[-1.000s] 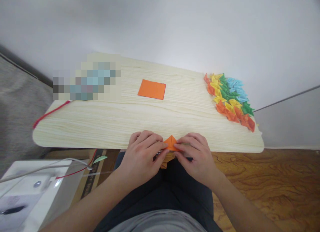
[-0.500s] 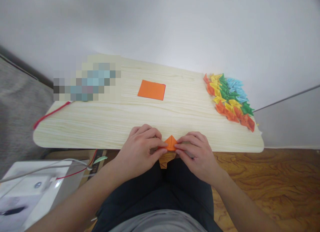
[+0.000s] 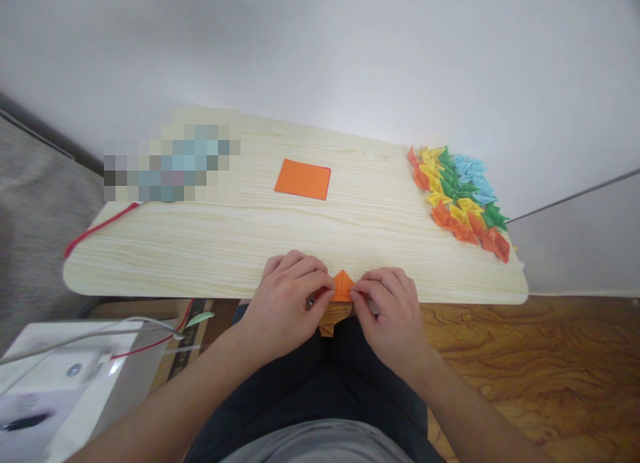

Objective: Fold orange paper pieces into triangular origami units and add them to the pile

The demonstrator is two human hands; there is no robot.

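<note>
An orange folded paper [image 3: 343, 286], peaked at the top with a crease down its middle, is at the front edge of the wooden table [image 3: 210, 250]. My left hand [image 3: 287, 303] pinches its left corner between thumb and forefinger. On the other side my right hand [image 3: 393, 306] pinches the right corner in the same way. Fingertips cover both ends of the paper. Farther back lies a flat orange stack of paper [image 3: 303, 179], apart from both hands.
Several folded paper boats [image 3: 460, 196] in orange, yellow, green and blue crowd the table's right end. A blurred-out item [image 3: 185, 162] lies at the back left, near a red cord [image 3: 100, 228]. Below left, a white box-like unit [image 3: 85, 376] carries cables.
Both hands keep their places at the orange paper, with small shifts of the fingers. The right fingers are drawn more tightly into a pinch. The paper has barely moved.
</note>
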